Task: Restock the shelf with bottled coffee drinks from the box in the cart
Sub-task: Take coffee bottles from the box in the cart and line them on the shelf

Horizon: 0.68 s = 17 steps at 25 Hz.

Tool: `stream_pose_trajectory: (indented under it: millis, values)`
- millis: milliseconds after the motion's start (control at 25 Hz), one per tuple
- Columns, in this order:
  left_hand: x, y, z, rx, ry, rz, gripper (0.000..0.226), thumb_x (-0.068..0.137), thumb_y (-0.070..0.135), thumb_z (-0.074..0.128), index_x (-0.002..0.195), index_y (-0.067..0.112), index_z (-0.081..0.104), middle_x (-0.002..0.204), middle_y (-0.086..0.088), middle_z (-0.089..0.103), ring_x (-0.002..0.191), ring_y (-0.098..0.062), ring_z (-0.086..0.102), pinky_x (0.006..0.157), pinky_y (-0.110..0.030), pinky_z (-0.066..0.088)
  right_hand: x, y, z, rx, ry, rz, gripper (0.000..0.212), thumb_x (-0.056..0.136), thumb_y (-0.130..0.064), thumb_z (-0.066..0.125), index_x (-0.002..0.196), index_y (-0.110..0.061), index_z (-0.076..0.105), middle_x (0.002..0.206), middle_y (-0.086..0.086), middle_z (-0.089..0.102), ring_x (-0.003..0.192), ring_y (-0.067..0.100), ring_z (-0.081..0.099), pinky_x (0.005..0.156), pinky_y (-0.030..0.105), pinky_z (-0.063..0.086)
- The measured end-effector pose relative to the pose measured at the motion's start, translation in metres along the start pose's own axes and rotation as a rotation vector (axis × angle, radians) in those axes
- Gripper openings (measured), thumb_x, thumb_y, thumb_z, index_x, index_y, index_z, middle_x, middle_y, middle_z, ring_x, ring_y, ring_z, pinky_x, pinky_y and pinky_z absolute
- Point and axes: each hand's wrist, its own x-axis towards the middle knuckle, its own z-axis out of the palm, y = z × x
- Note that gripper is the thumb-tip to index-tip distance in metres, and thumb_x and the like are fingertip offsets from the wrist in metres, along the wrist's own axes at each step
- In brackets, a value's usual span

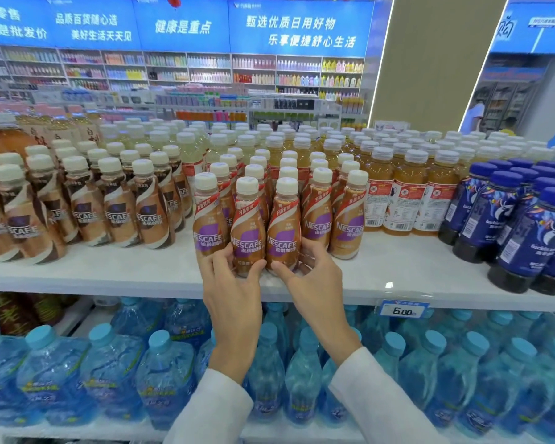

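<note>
Two hands at front edge of white shelf (109, 270).
Finding: left hand (231, 283) curled round a tan, white-capped plastic coffee bottle (249, 225); right hand (318, 277) gripped the neighbouring bottle (284, 225) (side by side, touching).

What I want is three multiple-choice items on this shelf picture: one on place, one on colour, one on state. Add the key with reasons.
1. What stands just right of the purple-label coffee bottles on the top shelf?
A. amber drinks with white labels
B. water
C. cardboard boxes

2. What colour are the caps of the water bottles under that shelf?
A. white
B. light blue
C. red

3. What are the left hand and right hand doing?
A. hanging idle
B. gripping coffee bottles at the shelf's front
C. holding a price tag

Key: 1 A, the amber drinks adjoin the coffee row on its right; 2 B, every cap below is light blue; 3 B, fingers and thumbs curl round the front bottles' bases.
</note>
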Motion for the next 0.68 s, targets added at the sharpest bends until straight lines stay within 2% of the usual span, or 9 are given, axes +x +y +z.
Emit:
stream_pose_trajectory:
  millis: [160, 400, 480, 600, 680]
  values:
    - [0.005, -0.001, 0.001, 0.035, -0.010, -0.014, 0.052, 0.082, 0.032, 0.085, 0.123, 0.017, 0.057, 0.122, 0.003, 0.051, 0.108, -0.020, 0.061, 0.089, -0.038, 0.056, 0.000, 0.002, 0.002, -0.003, 0.014, -0.006, 0.053, 0.077, -0.033, 0.088, 0.119, -0.041, 0.057, 0.108, -0.030, 0.064, 0.101, -0.012, 0.063, 0.081, 0.005, 0.050]
    - [0.007, -0.001, 0.000, 0.043, 0.006, -0.003, 0.049, 0.080, 0.036, 0.086, 0.109, 0.031, 0.047, 0.114, 0.007, 0.051, 0.098, -0.014, 0.060, 0.085, -0.040, 0.057, -0.001, 0.004, 0.005, -0.013, 0.025, -0.011, 0.055, 0.078, -0.035, 0.086, 0.125, -0.038, 0.057, 0.112, -0.026, 0.064, 0.104, -0.006, 0.064, 0.087, 0.015, 0.053]
    - [0.007, -0.003, 0.000, 0.053, -0.008, -0.003, 0.048, 0.081, 0.036, 0.085, 0.110, 0.028, 0.049, 0.116, 0.003, 0.053, 0.100, -0.015, 0.060, 0.086, -0.042, 0.057, -0.002, 0.004, 0.006, -0.024, 0.022, -0.016, 0.056, 0.078, -0.036, 0.086, 0.126, -0.036, 0.056, 0.113, -0.024, 0.064, 0.106, -0.004, 0.064, 0.089, 0.017, 0.053]
    - [0.006, -0.006, -0.004, 0.027, -0.044, -0.015, 0.051, 0.080, 0.038, 0.086, 0.118, 0.022, 0.055, 0.114, 0.005, 0.056, 0.101, -0.013, 0.061, 0.087, -0.039, 0.057, -0.002, 0.004, 0.005, -0.034, 0.022, -0.030, 0.056, 0.079, -0.037, 0.085, 0.127, -0.035, 0.057, 0.113, -0.024, 0.063, 0.106, -0.005, 0.063, 0.089, 0.015, 0.052]
    - [0.011, -0.009, -0.013, -0.053, -0.035, -0.030, 0.048, 0.082, 0.039, 0.084, 0.120, 0.026, 0.058, 0.109, 0.012, 0.057, 0.097, -0.005, 0.062, 0.084, -0.032, 0.058, -0.002, 0.004, 0.004, -0.033, 0.026, -0.032, 0.056, 0.079, -0.036, 0.085, 0.127, -0.034, 0.057, 0.114, -0.024, 0.064, 0.106, -0.005, 0.063, 0.089, 0.016, 0.053]
